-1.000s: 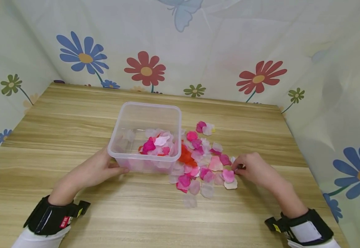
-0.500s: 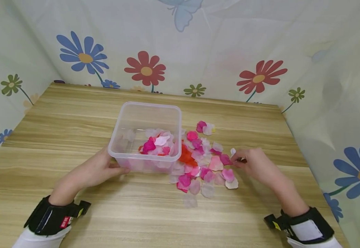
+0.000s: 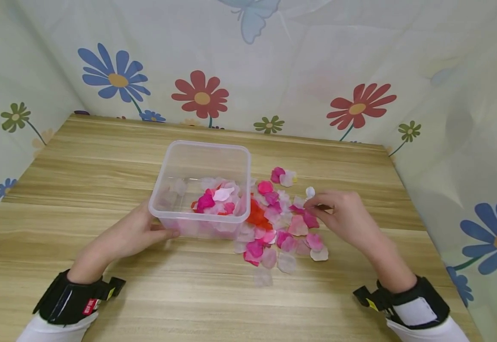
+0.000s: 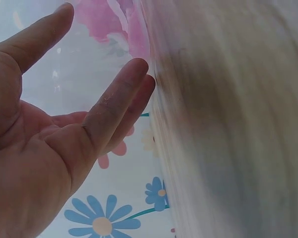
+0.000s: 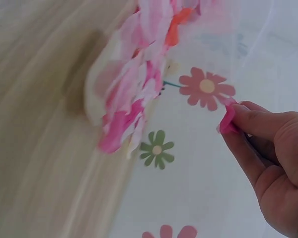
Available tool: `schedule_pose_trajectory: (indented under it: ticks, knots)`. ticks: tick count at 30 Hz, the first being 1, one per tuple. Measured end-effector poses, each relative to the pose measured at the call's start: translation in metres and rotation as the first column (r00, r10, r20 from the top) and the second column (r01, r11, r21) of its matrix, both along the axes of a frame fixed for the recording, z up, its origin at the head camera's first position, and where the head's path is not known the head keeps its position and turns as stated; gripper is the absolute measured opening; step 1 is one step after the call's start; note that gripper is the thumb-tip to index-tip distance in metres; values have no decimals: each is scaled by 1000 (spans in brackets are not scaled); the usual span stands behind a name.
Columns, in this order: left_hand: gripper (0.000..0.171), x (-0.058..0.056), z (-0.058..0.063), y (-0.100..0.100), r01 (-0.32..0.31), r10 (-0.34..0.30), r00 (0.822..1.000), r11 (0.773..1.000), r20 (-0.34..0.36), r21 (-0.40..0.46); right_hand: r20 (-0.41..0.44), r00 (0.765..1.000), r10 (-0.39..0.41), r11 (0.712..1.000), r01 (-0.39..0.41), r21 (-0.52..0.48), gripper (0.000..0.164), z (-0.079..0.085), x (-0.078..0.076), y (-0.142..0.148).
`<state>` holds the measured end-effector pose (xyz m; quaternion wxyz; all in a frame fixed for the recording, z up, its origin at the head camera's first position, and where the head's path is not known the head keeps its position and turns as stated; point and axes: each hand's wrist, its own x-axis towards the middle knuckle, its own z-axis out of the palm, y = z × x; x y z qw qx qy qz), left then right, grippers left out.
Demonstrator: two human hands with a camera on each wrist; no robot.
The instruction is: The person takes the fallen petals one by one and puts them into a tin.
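My left hand (image 3: 135,235) rests against the near left corner of a clear plastic box (image 3: 205,228). Its fingers look fairly straight in the left wrist view, touching or very near the box wall. Inside the box lies a heap of pink, white and red petals (image 3: 220,194). Over the right edge of the loose petal pile (image 3: 297,225), my right hand (image 3: 347,213) pinches a magenta petal (image 5: 228,120) between thumb and finger, raised off the table in the right wrist view. A white petal (image 3: 310,192) shows just beyond those fingertips; whether they hold it too I cannot tell.
The box and pile stand on a wood-grain table (image 3: 146,294). A few petals (image 3: 283,176) lie apart behind the pile, and a pale one (image 3: 262,277) lies in front. A flower-printed curtain (image 3: 300,66) encloses the back and sides.
My right hand has moved left and away from me, from the pile's right edge to over the petals, with the white petal moving along. The left hand and box have stayed put.
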<state>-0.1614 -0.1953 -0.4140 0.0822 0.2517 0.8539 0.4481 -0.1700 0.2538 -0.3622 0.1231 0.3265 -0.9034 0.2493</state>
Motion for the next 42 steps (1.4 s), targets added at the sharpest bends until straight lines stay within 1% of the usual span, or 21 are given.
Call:
schedule_pose_trajectory:
  ticks: [4, 6, 12, 16, 19, 22, 27, 32, 35, 38, 42]
  knots:
    - [86, 0, 1, 0, -6, 6, 1000, 1000, 3, 8, -33, 999, 19, 999, -21, -50, 27, 9, 0, -15]
    - [89, 1, 1, 1, -11, 11, 1000, 1000, -6, 16, -45, 998, 35, 996, -38, -74, 26, 13, -1, -24]
    - [98, 0, 2, 2, -22, 24, 999, 999, -39, 37, -100, 989, 105, 984, -118, -134, 24, 20, -4, -48]
    - [101, 0, 4, 1, -52, 54, 998, 998, -37, 40, -119, 983, 141, 973, -160, -165, 22, 24, -7, -64]
    - [101, 1, 4, 0, -72, 73, 997, 996, -38, 44, -110, 981, 162, 965, -181, -190, 22, 28, -9, -76]
    - [101, 2, 5, 0, -77, 80, 996, 996, -43, 50, -97, 979, 181, 957, -198, -211, 21, 33, -9, -88]
    - [101, 3, 6, 1, -94, 96, 995, 995, -42, 38, -84, 974, 209, 951, -223, -215, 22, 37, -10, -104]
    - [102, 2, 6, 1, -87, 89, 995, 995, -48, 39, -50, 964, 261, 939, -266, -219, 22, 39, -12, -118]
    - [102, 2, 6, 1, -80, 82, 995, 996, -56, 40, -42, 952, 303, 925, -305, -226, 20, 40, -14, -125]
    - [102, 3, 5, 1, -78, 80, 995, 996, -64, 35, -35, 943, 330, 919, -330, -215, 16, 40, -17, -132]
    - [102, 3, 4, 1, -71, 73, 995, 997, -74, 39, -2, 939, 344, 922, -338, -188, 14, 37, -19, -138]
